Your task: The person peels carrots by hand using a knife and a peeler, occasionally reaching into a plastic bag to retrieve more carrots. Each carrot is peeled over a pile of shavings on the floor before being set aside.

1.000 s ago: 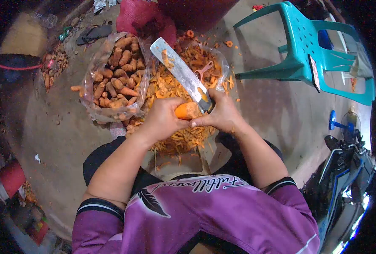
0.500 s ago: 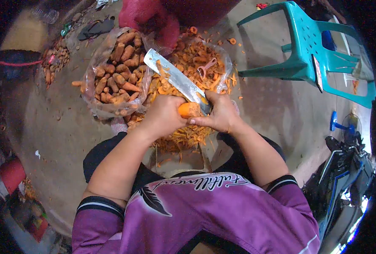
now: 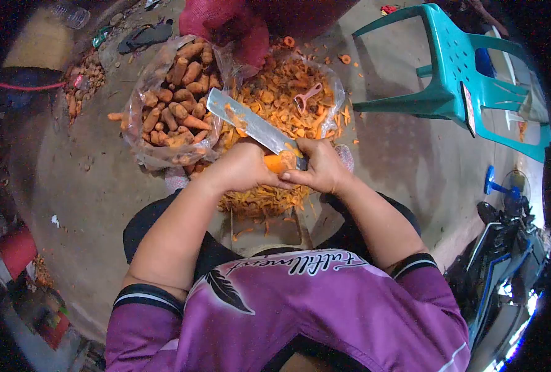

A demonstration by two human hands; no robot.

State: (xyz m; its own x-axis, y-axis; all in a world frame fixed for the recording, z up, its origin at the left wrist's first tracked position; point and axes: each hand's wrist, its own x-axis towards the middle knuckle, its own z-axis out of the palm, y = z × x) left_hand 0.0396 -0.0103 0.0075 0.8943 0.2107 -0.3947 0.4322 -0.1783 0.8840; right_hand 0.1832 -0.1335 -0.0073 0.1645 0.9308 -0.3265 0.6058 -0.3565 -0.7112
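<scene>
My left hand (image 3: 246, 166) is closed around a carrot (image 3: 278, 163), whose cut orange end points toward my right hand. In my right hand (image 3: 323, 166) is the handle of a wide-bladed knife (image 3: 251, 122). The blade slants up and left above the carrot, with orange scraps stuck to it. My right thumb reaches under the carrot's end and seems to touch it. Carrot peelings (image 3: 266, 199) lie heaped below my hands. Beyond the blade, a plastic bag (image 3: 335, 93) holds peelings and carrot pieces, with a pink peeler (image 3: 308, 97) on top.
An open clear bag of unpeeled carrots (image 3: 179, 111) stands at left. A red sack (image 3: 220, 28) is behind the bags. To the right are a teal plastic chair (image 3: 443, 68) and a motorcycle (image 3: 505, 248). A dark sandal (image 3: 145, 37) lies at upper left.
The knife blade has shifted slightly left and down over the carrot. The carrot's cut end now sits a little farther right, against my right hand. Both hands keep their hold.
</scene>
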